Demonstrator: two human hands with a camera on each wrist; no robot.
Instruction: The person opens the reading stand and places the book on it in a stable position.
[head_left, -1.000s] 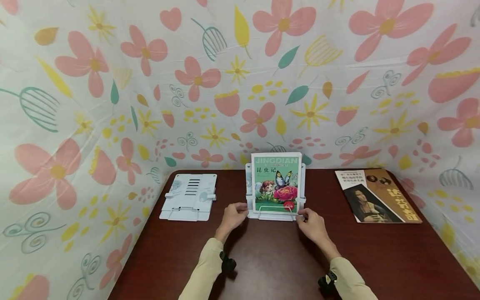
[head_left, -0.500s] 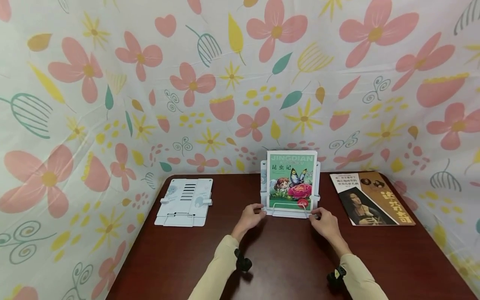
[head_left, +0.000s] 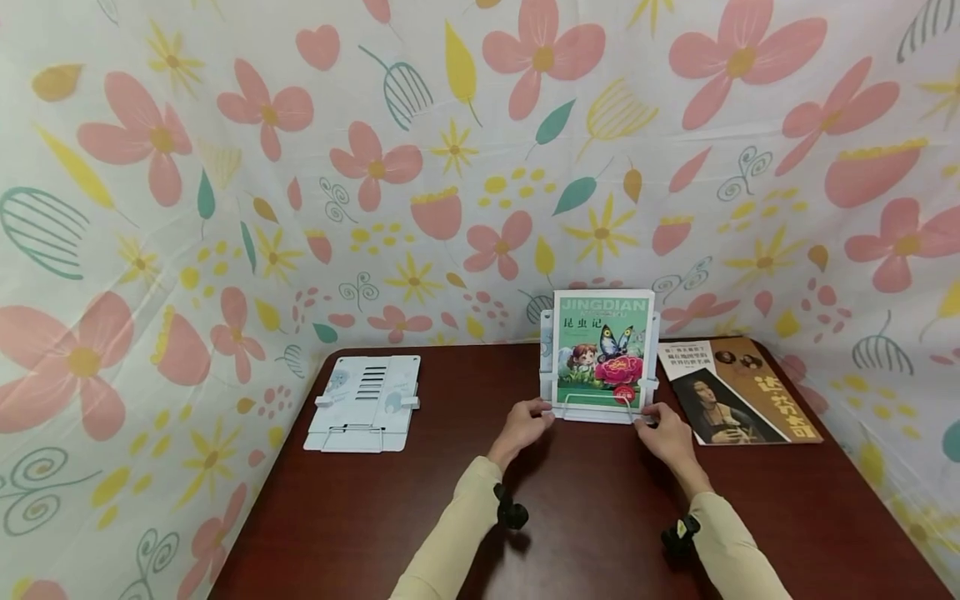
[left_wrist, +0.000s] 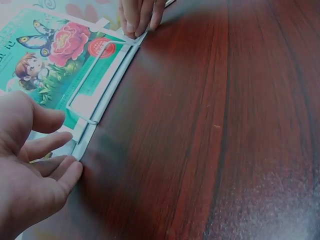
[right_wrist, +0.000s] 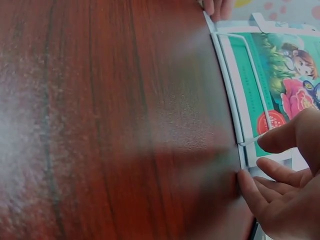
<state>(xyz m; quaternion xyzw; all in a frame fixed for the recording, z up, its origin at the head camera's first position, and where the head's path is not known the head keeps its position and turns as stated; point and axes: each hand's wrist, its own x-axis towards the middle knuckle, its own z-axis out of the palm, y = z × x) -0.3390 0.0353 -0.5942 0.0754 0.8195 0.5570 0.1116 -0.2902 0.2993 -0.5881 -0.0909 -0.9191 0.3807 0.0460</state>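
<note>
A green-covered children's book, with a butterfly and a red flower on its front, leans upright on a white book stand near the back of the table. A wire holder crosses the lower cover. My left hand grips the stand's lower left corner; in the left wrist view its fingertips are at the base edge, thumb above. The right hand holds the lower right corner, its thumb at the wire and fingers at the base edge.
A second white book stand lies folded flat at the table's left. At the right lies a brown and white book with a portrait, its left edge close to the right hand. A flower-patterned cloth hangs behind the table.
Both hands have moved the stand with its book to the right along the table, nearer the portrait book. The head view has also shifted slightly.
</note>
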